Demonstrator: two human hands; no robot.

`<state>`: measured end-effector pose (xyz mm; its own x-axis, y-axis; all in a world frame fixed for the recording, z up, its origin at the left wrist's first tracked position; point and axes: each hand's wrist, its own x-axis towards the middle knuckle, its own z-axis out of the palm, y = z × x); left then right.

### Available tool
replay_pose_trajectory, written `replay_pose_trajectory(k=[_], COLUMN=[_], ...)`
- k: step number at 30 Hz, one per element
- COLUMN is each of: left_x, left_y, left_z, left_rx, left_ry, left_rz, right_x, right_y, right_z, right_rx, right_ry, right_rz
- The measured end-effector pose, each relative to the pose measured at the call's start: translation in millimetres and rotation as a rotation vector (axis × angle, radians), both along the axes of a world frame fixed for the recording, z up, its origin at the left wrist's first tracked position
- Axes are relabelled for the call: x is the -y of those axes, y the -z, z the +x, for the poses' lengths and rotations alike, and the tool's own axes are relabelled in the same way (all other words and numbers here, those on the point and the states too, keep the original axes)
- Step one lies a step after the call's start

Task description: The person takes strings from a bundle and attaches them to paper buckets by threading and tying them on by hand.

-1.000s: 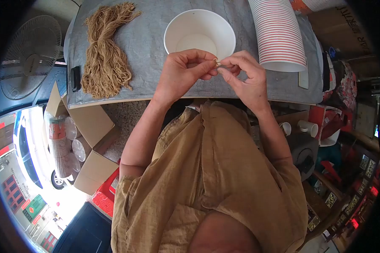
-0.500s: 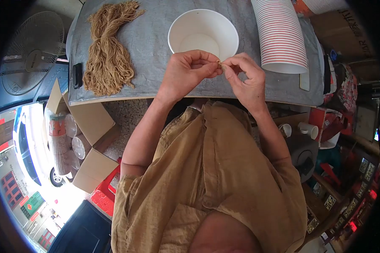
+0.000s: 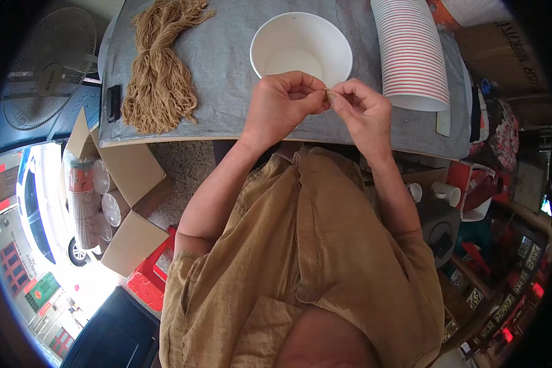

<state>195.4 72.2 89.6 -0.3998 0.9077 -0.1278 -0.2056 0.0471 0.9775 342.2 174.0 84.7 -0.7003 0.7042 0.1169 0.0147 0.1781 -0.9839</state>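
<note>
My left hand (image 3: 282, 109) and my right hand (image 3: 368, 116) meet fingertip to fingertip over the table's near side. Both are closed in a pinch on a small tan strand (image 3: 327, 92), most of it hidden by the fingers. Just behind them stands a white paper tub (image 3: 267, 49), open side up; my fingers overlap its near rim in the view. To the left lies a bundle of tan yarn (image 3: 159, 92), gathered near its middle. On the right, a long stack of nested white paper tubs with red rims (image 3: 411, 58) lies on its side.
A grey cloth (image 3: 224, 73) covers the table. A small black object (image 3: 113, 103) lies at its left edge. A fan (image 3: 50, 76) and an open cardboard box (image 3: 132, 175) are at the left, with a red stool (image 3: 147, 285) below. Cluttered shelves (image 3: 503, 294) fill the right.
Both hands stay pinched together, with only a slight shift of the fingers. The whole view has moved a little, so the table things appear slightly further right.
</note>
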Motion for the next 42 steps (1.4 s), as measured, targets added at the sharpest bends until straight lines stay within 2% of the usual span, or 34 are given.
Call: replay_pose_trajectory(k=[9,12,15,21,25,30,36,42], left_x=[2,2,2,2,2,2,0,1], left_y=[1,0,0,0,-1,0,-3,-4], left_z=[-1,0,-2,-5,-6,-7,-8,-9], left_rx=[-0.028,-0.051,-0.067,-0.015,-0.071,-0.045,0.029,0.047], left_ry=[0.040,0.045,0.078,0.132,0.135,0.133,0.120,0.156], left_rz=[0.002,0.006,0.001,0.010,0.030,0.012,0.002,-0.001], right_x=[-7,-8,-8,-14,-13,-11,-11,-15], right_y=[2,1,1,0,2,-2,1,3], right_z=[3,3,3,4,4,5,6,9], right_rx=[0.021,0.019,0.013,-0.052,-0.015,0.006,-0.003,-0.031], right_ry=[-0.009,-0.002,-0.025,-0.032,-0.072,-0.064,-0.091,-0.161], right_rz=[-0.316,-0.385,-0.344,-0.543,-0.543,-0.578,-0.485,-0.544])
